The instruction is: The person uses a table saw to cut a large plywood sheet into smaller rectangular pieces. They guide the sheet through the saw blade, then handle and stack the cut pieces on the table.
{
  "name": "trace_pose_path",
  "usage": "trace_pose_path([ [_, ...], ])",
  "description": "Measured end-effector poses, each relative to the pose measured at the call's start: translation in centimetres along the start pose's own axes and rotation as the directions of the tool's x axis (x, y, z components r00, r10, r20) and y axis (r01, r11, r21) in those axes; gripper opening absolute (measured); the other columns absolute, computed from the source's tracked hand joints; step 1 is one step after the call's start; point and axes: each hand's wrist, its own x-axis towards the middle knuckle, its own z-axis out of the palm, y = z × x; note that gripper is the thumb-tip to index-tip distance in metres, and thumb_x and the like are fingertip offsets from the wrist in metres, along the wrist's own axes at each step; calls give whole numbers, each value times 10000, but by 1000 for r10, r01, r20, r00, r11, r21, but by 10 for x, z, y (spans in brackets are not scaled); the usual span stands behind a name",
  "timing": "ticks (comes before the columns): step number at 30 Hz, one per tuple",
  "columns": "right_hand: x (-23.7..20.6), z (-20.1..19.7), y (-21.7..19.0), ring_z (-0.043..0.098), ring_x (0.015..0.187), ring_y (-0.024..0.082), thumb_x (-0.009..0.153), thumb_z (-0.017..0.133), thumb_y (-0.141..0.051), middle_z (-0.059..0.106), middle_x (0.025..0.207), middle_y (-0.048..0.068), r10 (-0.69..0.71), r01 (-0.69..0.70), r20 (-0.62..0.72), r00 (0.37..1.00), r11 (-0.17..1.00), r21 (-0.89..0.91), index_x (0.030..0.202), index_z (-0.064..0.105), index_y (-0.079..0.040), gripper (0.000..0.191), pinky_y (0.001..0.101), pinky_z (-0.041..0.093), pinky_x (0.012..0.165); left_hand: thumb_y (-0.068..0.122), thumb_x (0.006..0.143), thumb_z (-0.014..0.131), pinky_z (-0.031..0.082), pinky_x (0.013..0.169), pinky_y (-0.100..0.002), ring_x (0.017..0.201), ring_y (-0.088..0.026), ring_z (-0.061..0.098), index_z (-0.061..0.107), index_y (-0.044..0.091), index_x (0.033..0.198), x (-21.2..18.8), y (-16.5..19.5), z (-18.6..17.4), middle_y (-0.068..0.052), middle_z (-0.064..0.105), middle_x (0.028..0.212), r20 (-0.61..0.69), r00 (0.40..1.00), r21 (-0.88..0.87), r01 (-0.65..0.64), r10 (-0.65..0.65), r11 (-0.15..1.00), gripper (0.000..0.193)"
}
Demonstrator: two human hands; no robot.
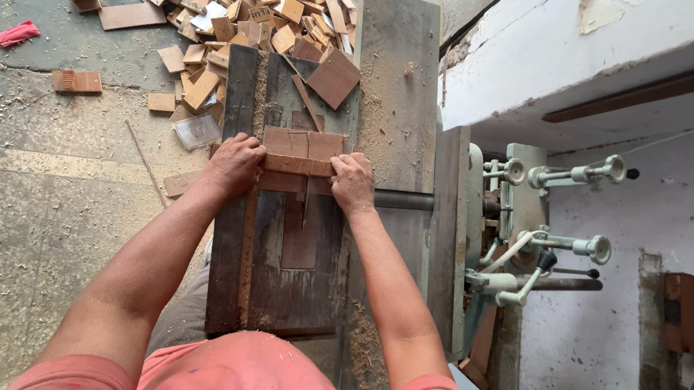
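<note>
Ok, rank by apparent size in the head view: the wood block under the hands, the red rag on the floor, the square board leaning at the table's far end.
1. wood block
2. square board
3. red rag
The board and rag lie farther from the camera, so true sizes are unsure.

Coral-pink short-sleeved shirt, bare forearms

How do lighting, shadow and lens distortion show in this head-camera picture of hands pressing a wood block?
Head view: soft, even daylight, no glare; the left hand, right hand and wood block are sharp; faint shadows under the offcut pile; wide-angle lens stretches the forearms and bends the machine table edges.
</note>
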Motion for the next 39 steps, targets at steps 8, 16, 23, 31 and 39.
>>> trace_pose_path([
  [8,42,-5,1,611,1075,267,757,742,-62,735,1040,62,-36,32,-32,999,994,-103,1024,762,-66,268,432,467,978,184,903,761,493,1003,-377,1076,-223,613,723,53,1005,38,-16,-15,-84,696,1089,2,999,104,-53,53,993,171],
  [16,125,-77,-12,555,824,223,822,641,0,683,790,89,-192,156,11,981,764,-626,774,662,-94,107,368,456,823,204,902,757,517,926,-394,973,-223,613,745,56,975,62,-2,-134,-92,693,969,19,998,364,-63,60,929,166],
  [23,214,-207,-37,624,1169,396,753,871,-274,627,1350,301,-387,215,-559,733,912,-349,1398,587,42,772,520,458,940,286,959,669,509,700,-366,765,-198,588,739,46,1029,-22,-36,-210,-72,663,870,194,967,-686,255,-166,682,259],
  [31,-28,-197,-136,474,1400,426,861,849,-130,511,1535,238,-471,439,-28,882,796,416,1482,551,-75,690,517,414,1130,332,1030,559,566,650,-332,751,-156,668,705,-29,1101,-160,22,-157,-93,711,901,454,883,-886,434,119,162,396],
  [39,-246,-93,-97,658,989,153,852,738,16,667,1133,57,249,-465,409,878,237,853,1525,536,-114,715,308,571,885,298,984,634,576,766,-311,878,-139,687,724,-4,1179,-204,118,-47,-78,751,1028,675,736,-711,625,61,323,371],
])
